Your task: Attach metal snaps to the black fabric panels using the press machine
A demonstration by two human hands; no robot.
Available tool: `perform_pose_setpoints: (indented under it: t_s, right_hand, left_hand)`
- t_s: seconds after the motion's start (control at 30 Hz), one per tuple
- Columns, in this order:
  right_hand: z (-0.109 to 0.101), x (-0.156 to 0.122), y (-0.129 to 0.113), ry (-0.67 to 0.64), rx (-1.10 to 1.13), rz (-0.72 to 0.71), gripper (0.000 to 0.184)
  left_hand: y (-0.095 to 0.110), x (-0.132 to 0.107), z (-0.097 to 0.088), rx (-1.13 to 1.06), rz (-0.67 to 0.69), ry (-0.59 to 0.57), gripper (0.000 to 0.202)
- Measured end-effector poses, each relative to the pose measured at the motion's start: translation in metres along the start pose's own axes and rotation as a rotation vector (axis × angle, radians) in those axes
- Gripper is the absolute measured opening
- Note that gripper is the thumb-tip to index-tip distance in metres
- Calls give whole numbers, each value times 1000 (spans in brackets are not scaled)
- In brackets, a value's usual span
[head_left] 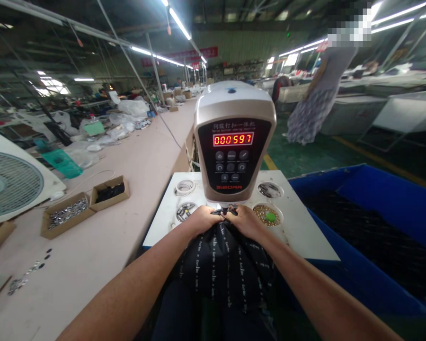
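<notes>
Black fabric with white lettering [223, 265] hangs from both hands down over my lap. My left hand [206, 219] pinches its upper edge on the left side. On the other side my right hand [242, 219] grips the same edge, close to the left. Both hands are right beneath the head of a button attaching machine [234, 106], whose red display reads 000597. The spot where the cloth meets the machine is mostly hidden by the fingers and the machine head. A white machine table [305, 227] surrounds the hands, with round wells holding small metal parts.
At left, a long table [128, 208] carries a cardboard box of metal pieces [67, 214], a box of black pieces [109, 192] and a white fan [10, 177]. A blue bin [341, 184] with dark cloth stands at right. Beyond it, a person [319, 90] stands in the aisle.
</notes>
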State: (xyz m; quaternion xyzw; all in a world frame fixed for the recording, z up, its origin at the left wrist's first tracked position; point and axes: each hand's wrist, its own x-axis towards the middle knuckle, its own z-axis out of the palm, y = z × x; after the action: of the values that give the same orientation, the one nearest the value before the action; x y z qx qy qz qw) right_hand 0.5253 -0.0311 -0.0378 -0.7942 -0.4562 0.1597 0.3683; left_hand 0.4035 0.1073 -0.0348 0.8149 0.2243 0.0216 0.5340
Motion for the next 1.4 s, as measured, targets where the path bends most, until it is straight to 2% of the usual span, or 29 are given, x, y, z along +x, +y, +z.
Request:
perform_pose_setpoints:
  t_s: [0.27,0.43,0.63,1.07,1.4]
  right_hand:
    - [2,-2,0,41,-65,-6,24]
    - [4,-4,1,48,-120,-45,27]
    - [6,-4,9,22,-219,-72,31]
    - [19,-6,15,127,-319,58,30]
    - [23,-6,14,171,-333,136,28]
  left_hand:
    - [-4,-2,0,36,22,34,25]
    - [-6,-11,1,108,104,119,31]
    - [-15,-14,1,143,181,137,39]
    - [-26,-14,3,112,280,112,25]
    - [-24,-15,-1,103,257,103,31]
